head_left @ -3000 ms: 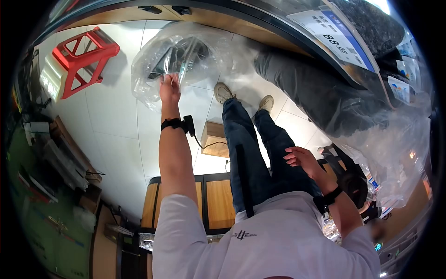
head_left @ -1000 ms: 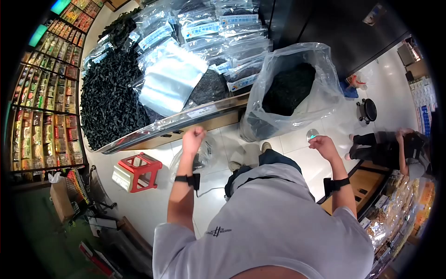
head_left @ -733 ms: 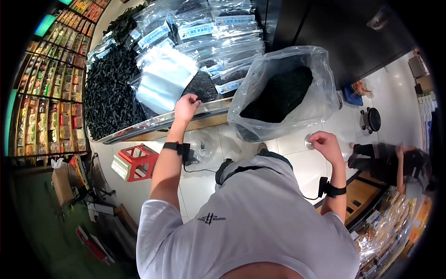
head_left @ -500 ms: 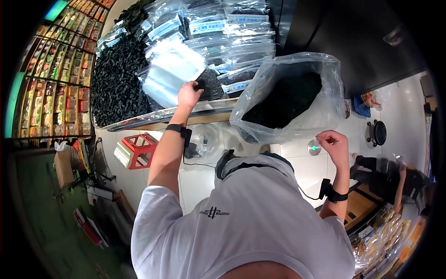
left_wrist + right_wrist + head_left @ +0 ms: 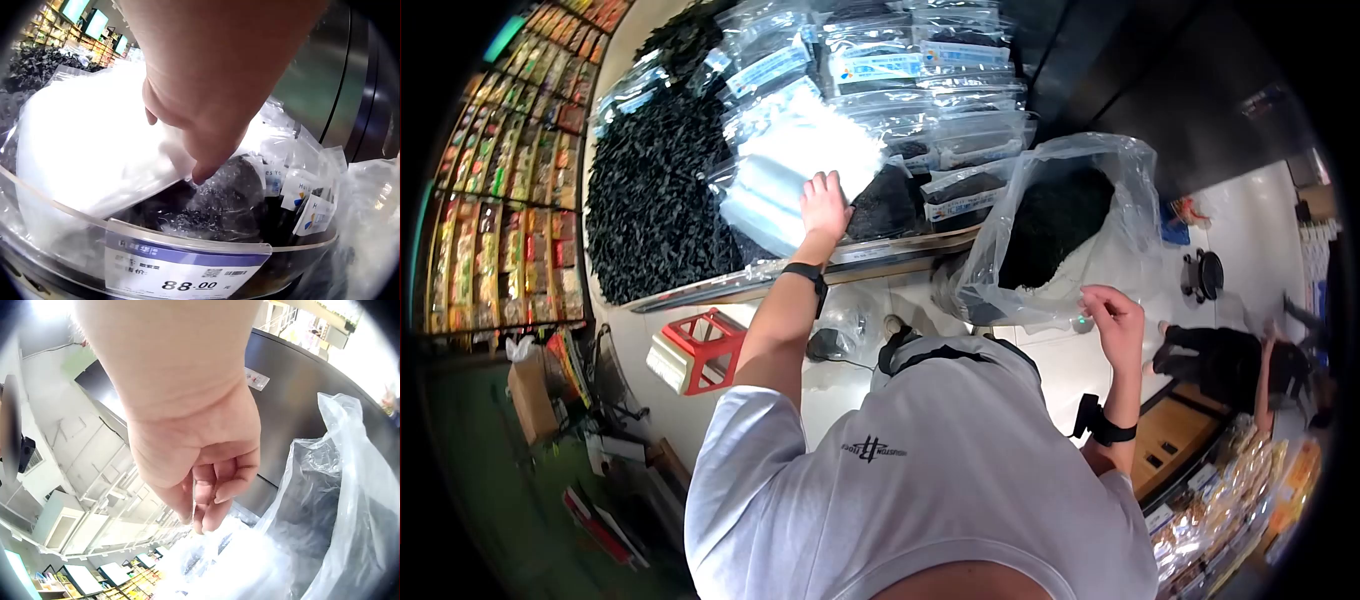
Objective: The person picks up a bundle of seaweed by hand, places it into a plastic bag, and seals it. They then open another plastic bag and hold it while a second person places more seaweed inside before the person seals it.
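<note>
In the head view, my left hand (image 5: 825, 208) lies on the near right part of a stack of shiny clear plastic bags (image 5: 768, 188), fingers extended over it. In the left wrist view, the thumb side of this hand (image 5: 200, 106) is at the edge of the bag stack (image 5: 81, 144), beside a dark packed product (image 5: 219, 200); its other fingertips are hidden. My right hand (image 5: 1116, 318) hangs in the air near a large clear bag (image 5: 1135, 215) with dark contents (image 5: 1055, 225). The right wrist view shows that hand (image 5: 200, 450) with loosely curled fingers and nothing held.
Loose black dried pieces (image 5: 655, 190) fill the display's left side, and labelled packets (image 5: 875, 65) its back. A price card (image 5: 181, 265) is on the rim. A red stool (image 5: 705, 350) and a crumpled clear bag (image 5: 845, 325) are on the floor. Another person (image 5: 1225, 360) is at the right.
My left hand has left the crumpled bag on the floor, risen over the display edge and come onto the bag stack. My right hand has risen beside the large bag. The head view has shifted.
</note>
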Demonstrator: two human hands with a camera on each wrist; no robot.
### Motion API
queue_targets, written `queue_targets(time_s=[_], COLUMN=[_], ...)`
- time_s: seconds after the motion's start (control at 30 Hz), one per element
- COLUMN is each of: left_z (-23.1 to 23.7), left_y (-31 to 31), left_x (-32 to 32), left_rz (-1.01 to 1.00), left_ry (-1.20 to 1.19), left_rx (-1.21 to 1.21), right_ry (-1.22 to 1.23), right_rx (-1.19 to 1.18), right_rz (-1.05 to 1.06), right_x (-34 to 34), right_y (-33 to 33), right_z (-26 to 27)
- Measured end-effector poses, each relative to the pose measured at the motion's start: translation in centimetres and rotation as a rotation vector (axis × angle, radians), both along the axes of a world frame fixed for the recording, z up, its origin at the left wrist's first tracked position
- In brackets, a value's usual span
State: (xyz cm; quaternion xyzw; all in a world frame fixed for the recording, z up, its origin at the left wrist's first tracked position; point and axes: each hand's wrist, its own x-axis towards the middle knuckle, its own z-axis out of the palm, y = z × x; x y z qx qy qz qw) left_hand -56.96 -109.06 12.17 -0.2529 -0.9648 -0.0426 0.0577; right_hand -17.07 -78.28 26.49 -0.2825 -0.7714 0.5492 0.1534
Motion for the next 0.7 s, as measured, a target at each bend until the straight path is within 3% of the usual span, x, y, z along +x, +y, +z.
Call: queue_targets(time_s=[0.17, 0.37, 0.53, 0.7], left_z=[-1.1, -2.3, -1.3, -0.2], left_y=[-1.2, -1.7, 0.8, 3.2], left_x=[-1.3, -1.5, -1.2, -1.6], left_rz=[-0.105, -0.165, -0.083, -0.046], left_ry=[0.019, -0.025, -0.083, 0.065], left_rx=[0.103, 0.043, -0.063, -0.026], right_ry=[0.003, 0.003, 0.016, 0.008], right_rx=[-0.009, 0.068, 0.07, 0.1], right_rz=[-0.062, -0.101, -0.106, -0.106], right_x=[-0.8, -0.6, 0.1, 1.6], right_y=[-2.4, -3.3, -3.2, -2.2], right_z=[1.0, 1.8, 2.4, 2.2])
